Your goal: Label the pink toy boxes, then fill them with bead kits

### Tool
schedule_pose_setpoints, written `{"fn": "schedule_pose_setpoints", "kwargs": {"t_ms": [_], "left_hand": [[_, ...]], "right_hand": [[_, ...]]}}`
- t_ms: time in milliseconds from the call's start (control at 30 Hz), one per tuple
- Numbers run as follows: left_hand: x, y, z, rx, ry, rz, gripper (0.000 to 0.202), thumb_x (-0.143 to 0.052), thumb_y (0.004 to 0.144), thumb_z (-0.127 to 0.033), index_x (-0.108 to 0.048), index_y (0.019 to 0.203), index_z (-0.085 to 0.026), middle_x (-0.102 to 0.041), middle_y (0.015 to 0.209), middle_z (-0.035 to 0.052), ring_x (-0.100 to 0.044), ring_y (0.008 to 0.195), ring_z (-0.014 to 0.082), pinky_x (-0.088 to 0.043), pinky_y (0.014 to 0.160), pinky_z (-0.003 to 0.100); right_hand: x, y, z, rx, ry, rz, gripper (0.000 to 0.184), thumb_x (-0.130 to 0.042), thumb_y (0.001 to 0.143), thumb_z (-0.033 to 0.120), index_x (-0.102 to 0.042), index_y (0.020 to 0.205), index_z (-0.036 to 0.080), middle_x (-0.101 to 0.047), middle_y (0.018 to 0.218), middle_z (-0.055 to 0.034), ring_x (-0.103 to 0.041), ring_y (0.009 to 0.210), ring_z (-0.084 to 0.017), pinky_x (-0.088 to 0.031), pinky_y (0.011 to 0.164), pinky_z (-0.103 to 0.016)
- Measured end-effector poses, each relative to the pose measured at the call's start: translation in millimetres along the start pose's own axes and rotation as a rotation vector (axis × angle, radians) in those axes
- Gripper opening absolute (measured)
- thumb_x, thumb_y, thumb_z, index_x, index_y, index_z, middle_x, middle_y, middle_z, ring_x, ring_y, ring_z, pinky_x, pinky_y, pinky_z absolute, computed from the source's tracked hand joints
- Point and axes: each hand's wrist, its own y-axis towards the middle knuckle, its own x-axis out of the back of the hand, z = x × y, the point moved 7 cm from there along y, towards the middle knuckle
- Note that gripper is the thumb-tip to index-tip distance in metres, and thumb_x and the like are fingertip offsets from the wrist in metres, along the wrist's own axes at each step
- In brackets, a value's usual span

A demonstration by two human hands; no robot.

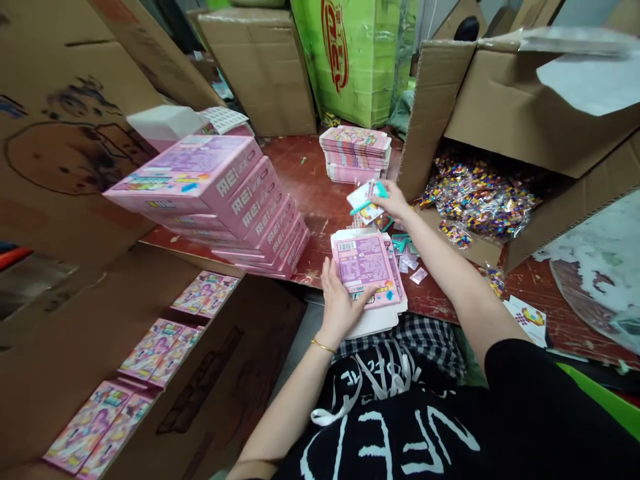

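My left hand (341,301) holds a flattened pink and purple carton (364,267) with white flaps, the thumb across its printed face and the fingers along its left edge. It lies over other cartons at the table's front edge, partly above my lap. Just beyond it, my right hand (395,201) is closed on a small printed card (366,200) with a teal plastic piece (381,191) against it. Under my right forearm lie more teal pieces (401,241) and small clear packets (418,275). A stack of flat pink cartons (356,150) stands farther back.
Several pink boxes (235,207) are piled at the left on the red table (310,160). An open cardboard box (520,113) at the right holds bags of colourful beads (485,193). Below left, a large carton (210,373) contains pink boxes (160,350). Printed cards (530,320) lie at the right.
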Motion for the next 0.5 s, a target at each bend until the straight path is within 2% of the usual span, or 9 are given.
{"fn": "schedule_pose_setpoints", "kwargs": {"t_ms": [33,100,167,233,333,400,467,500], "left_hand": [[-6.0,-4,7,0.031,-0.009,0.024,0.111,-0.075,0.075,-0.058,-0.013,0.154,-0.011,-0.017,0.160,0.0286,-0.017,0.152,0.0391,-0.019,0.122,0.058],[-12.7,-10,17,0.089,-0.042,0.042,0.111,-0.075,0.076,-0.057,-0.012,0.154,-0.010,-0.018,0.160,0.0283,-0.018,0.151,0.0380,-0.021,0.122,0.056],[-12.8,-11,20,0.143,-0.089,0.050,0.113,-0.077,0.074,-0.056,-0.012,0.155,-0.011,-0.018,0.160,0.0277,-0.018,0.152,0.0380,-0.020,0.123,0.056],[-8.1,-9,18,0.191,-0.186,0.064,0.117,-0.080,0.071,-0.053,-0.010,0.155,-0.013,-0.020,0.160,0.0273,-0.022,0.151,0.0371,-0.023,0.122,0.055],[4.2,-6,2,0.263,-0.395,0.104,0.114,-0.081,0.070,-0.049,-0.012,0.155,-0.015,-0.044,0.148,0.0247,-0.050,0.135,0.0326,-0.041,0.113,0.050],[13.5,-8,-9,0.326,-0.461,0.139,0.096,-0.080,0.071,-0.050,-0.032,0.147,-0.016,-0.063,0.128,0.0180,-0.066,0.114,0.0295,-0.051,0.103,0.048],[20.0,-15,-15,0.374,-0.418,0.200,0.073,-0.080,0.069,-0.054,-0.055,0.126,-0.016,-0.071,0.111,0.0124,-0.071,0.099,0.0284,-0.056,0.094,0.045],[21.6,-20,-13,0.394,-0.409,0.221,0.064,-0.079,0.067,-0.055,-0.061,0.115,-0.017,-0.073,0.104,0.0102,-0.072,0.092,0.0279,-0.059,0.087,0.042]], "right_hand": [[-12,7,-10,-0.076,-0.061,0.094,0.056,-0.083,0.065,0.023,-0.056,0.113,0.017,-0.066,0.109,-0.0047,-0.063,0.088,-0.012,-0.056,0.081,-0.025],[-33,3,-24,-0.189,-0.137,0.300,0.052,-0.084,0.061,0.017,-0.062,0.107,0.015,-0.069,0.102,-0.0046,-0.064,0.081,-0.013,-0.057,0.074,-0.026],[-46,-13,-25,-0.207,-0.158,0.436,0.049,-0.085,0.058,0.012,-0.065,0.103,0.014,-0.070,0.099,-0.0047,-0.064,0.078,-0.013,-0.057,0.069,-0.024],[-52,-34,-14,-0.170,-0.114,0.523,0.048,-0.083,0.061,0.012,-0.065,0.106,0.014,-0.069,0.104,-0.0048,-0.064,0.081,-0.011,-0.056,0.072,-0.021],[-46,-76,21,-0.038,0.000,0.587,0.051,-0.080,0.069,0.019,-0.060,0.116,0.014,-0.066,0.110,-0.0053,-0.064,0.090,-0.013,-0.057,0.080,-0.024],[-34,-110,49,0.100,-0.052,0.567,0.055,-0.081,0.071,0.023,-0.057,0.119,0.015,-0.065,0.114,-0.0059,-0.063,0.098,-0.015,-0.056,0.088,-0.029],[-19,-142,74,0.235,-0.173,0.482,0.053,-0.082,0.073,0.022,-0.056,0.119,0.015,-0.063,0.119,-0.0067,-0.061,0.106,-0.016,-0.051,0.098,-0.031],[-11,-156,83,0.272,-0.212,0.440,0.052,-0.081,0.074,0.021,-0.056,0.119,0.015,-0.062,0.120,-0.0069,-0.060,0.110,-0.016,-0.049,0.101,-0.030]]}}
